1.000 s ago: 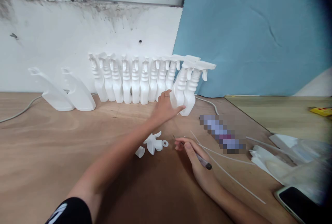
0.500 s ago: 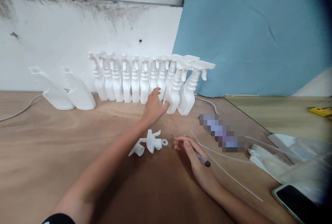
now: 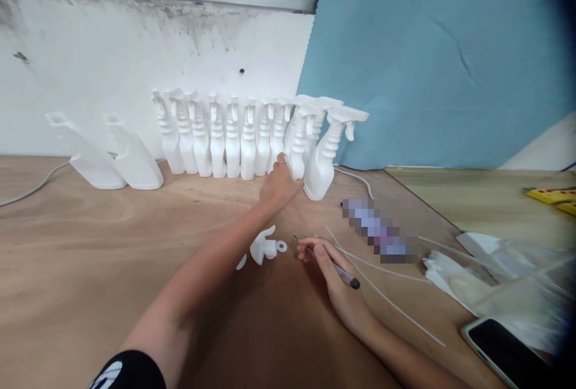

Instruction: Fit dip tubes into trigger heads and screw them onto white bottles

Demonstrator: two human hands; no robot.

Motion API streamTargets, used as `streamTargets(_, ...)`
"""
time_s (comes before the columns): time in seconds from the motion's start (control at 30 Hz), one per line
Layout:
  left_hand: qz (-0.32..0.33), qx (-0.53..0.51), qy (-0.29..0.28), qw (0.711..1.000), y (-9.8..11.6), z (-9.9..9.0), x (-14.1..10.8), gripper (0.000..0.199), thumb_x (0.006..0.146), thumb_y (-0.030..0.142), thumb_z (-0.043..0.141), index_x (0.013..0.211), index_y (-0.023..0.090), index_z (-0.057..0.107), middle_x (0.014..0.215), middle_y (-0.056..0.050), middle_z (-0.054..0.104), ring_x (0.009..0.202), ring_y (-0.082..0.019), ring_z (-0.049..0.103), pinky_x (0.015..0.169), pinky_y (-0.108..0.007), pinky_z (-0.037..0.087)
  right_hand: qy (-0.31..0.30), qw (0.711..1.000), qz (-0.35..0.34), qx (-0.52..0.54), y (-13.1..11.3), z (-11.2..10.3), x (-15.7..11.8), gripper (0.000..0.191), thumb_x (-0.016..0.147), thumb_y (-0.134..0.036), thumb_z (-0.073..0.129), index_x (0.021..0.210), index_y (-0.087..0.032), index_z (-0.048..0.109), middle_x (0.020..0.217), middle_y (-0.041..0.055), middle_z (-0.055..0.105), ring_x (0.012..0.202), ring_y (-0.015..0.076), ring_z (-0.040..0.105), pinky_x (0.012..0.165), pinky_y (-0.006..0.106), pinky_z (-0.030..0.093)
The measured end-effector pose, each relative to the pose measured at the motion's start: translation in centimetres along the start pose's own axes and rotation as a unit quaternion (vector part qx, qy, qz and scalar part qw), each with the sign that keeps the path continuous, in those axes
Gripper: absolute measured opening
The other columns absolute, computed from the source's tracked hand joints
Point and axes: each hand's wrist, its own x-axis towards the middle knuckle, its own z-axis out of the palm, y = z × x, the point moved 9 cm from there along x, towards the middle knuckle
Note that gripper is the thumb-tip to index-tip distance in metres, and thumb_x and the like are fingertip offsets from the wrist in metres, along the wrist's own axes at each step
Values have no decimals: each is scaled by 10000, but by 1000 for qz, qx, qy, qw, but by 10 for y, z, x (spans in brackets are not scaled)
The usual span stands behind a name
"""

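Note:
My left hand (image 3: 282, 186) is around the base of a white spray bottle (image 3: 297, 143), fingers at its left side and thumb at its right. That bottle stands in a row of similar white bottles (image 3: 217, 146) with trigger heads. Just to its right is another spray bottle (image 3: 321, 167). My right hand (image 3: 330, 266) is closed on a thin pen-like tool (image 3: 345, 275) with a dark end and a fine tip pointing left. Near that tip, loose white trigger sprayer heads (image 3: 265, 248) lie on the wooden table, partly hidden by my left forearm.
Two headless white bottles (image 3: 139, 158) lean at the left by the wall. Thin clear tubes (image 3: 396, 305) lie right of my right hand, beside a blurred-out item (image 3: 378, 230). Farther right are plastic bags (image 3: 504, 287) and a phone (image 3: 504, 350). A grey cable (image 3: 38, 188) runs along the back.
My left hand has pushed the spray bottle back and slightly left, closer to the row, opening a gap to the bottle at the right end. My right hand keeps its hold on the tool.

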Motion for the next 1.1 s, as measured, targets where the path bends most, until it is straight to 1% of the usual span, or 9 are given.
streamTargets(0.27, -6, -2, 22, 1000, -15, -30, -16, 771, 792, 298, 656, 1434, 176, 246, 1288, -161, 553, 1159, -325, 567, 947, -413, 450, -6, 1000, 7, 9, 1, 2, 1, 338, 1002, -482, 467, 994, -220, 681, 885, 31, 664, 839, 196, 595, 792, 291, 455)
streamTargets(0.43, -3, -16, 43, 999, -3, -21, -6, 989, 721, 499, 767, 1457, 163, 199, 1446, -189, 390, 1304, -363, 433, 997, -439, 425, -1, 1000, 19, 8, 2, 1, 3, 338, 1006, -478, 462, 983, -222, 681, 875, 27, 662, 828, 196, 591, 786, 299, 448)
streamTargets(0.5, -10, -22, 38, 999, 0, -13, -1, 992, 712, 422, 787, 1462, 162, 193, 1400, -202, 442, 1237, -366, 505, 956, -445, 452, 1, 1000, 19, 6, 2, 0, 3, 345, 1005, -485, 460, 981, -221, 681, 871, 30, 661, 824, 201, 593, 783, 304, 450)
streamTargets(0.63, -22, -42, 20, 999, 1, -12, -4, 731, 768, 285, 689, 1389, 117, 343, 1104, -176, 649, 1023, -348, 640, 849, -418, 500, 1, 1000, 12, 20, 1, 0, 2, 352, 1004, -490, 460, 987, -209, 670, 877, 42, 666, 803, 205, 623, 764, 315, 470)
streamTargets(0.73, -20, -55, 28, 998, 5, -37, -19, 644, 783, 287, 629, 1362, 114, 407, 1014, -151, 680, 961, -346, 652, 832, -426, 505, 6, 999, 8, 42, 0, -3, 2, 324, 1016, -465, 452, 1012, -209, 650, 904, 42, 671, 738, 187, 652, 736, 315, 486)
streamTargets(0.87, 8, -71, 54, 996, 16, -97, -52, 570, 784, 226, 530, 1347, 156, 471, 1208, -99, 623, 1090, -286, 596, 962, -378, 455, 32, 999, -29, 10, -9, -17, 4, 274, 1014, -427, 485, 996, -213, 655, 781, 14, 632, 724, 178, 616, 751, 312, 456)
streamTargets(0.93, 35, -115, 21, 992, 21, -121, -73, 545, 765, 221, 495, 1307, 185, 540, 1171, -52, 642, 1039, -262, 610, 913, -344, 479, 42, 998, -40, 2, -14, -24, 7, 238, 995, -420, 532, 1020, -220, 658, 715, -2, 578, 709, 178, 565, 721, 309, 431)
streamTargets(0.97, 40, -150, -34, 987, 22, -124, -84, 532, 762, 233, 482, 1287, 210, 568, 1108, -29, 662, 970, -252, 629, 849, -332, 499, 40, 998, -40, 17, -16, -26, 8, 233, 979, -427, 561, 1046, -224, 657, 707, -8, 549, 692, 175, 535, 690, 305, 419)
streamTargets(1.1, -62, -225, -256, 938, 7, -113, -140, 404, 852, 394, 488, 1180, 244, 669, 1066, -15, 691, 965, -275, 633, 800, -337, 505, -21, 982, 3, 188, -24, -18, 12, 483, 808, -583, 717, 1150, -249, 642, 709, -31, 430, 587, 150, 428, 547, 283, 378)
